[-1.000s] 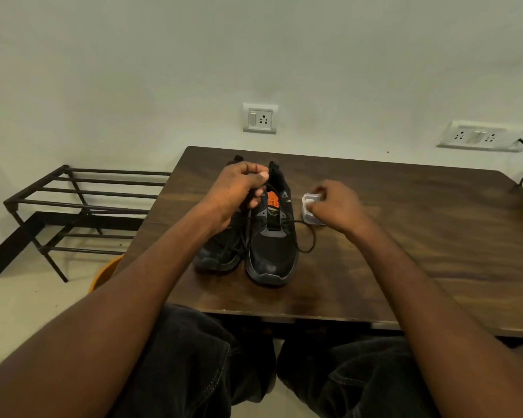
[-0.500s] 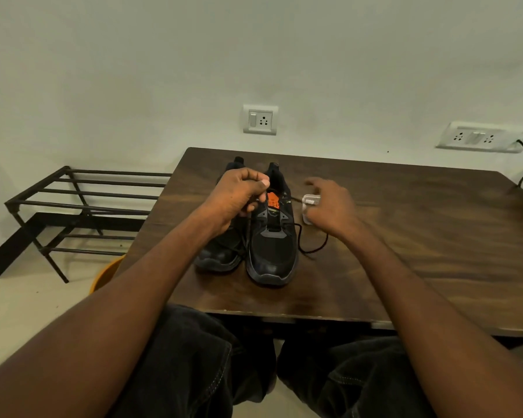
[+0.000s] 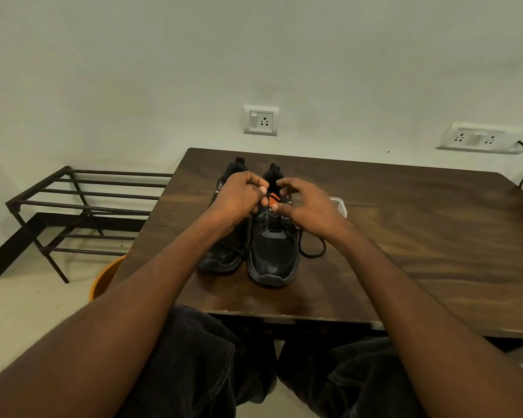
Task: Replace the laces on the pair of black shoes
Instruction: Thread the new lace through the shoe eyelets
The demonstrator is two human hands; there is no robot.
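Two black shoes stand side by side on the brown table (image 3: 420, 236), toes toward me: the left shoe (image 3: 224, 257) and the right shoe (image 3: 272, 257), which has an orange tag on its tongue. My left hand (image 3: 239, 199) is curled above the gap between them and pinches a thin black lace that runs down from it. My right hand (image 3: 307, 205) hovers over the right shoe's tongue with curved fingers, thumb and forefinger apart on either side of the orange tag. A loop of black lace (image 3: 314, 251) lies on the table right of that shoe.
A small clear-white container (image 3: 340, 205) sits on the table just right of my right hand. A black metal rack (image 3: 82, 203) stands on the floor at the left, with an orange tub (image 3: 103, 279) by the table's corner. Wall sockets and a black cable are behind.
My right hand left the small white container and moved left to the right shoe's tongue. My left hand stayed curled on the lace, shifting only slightly.
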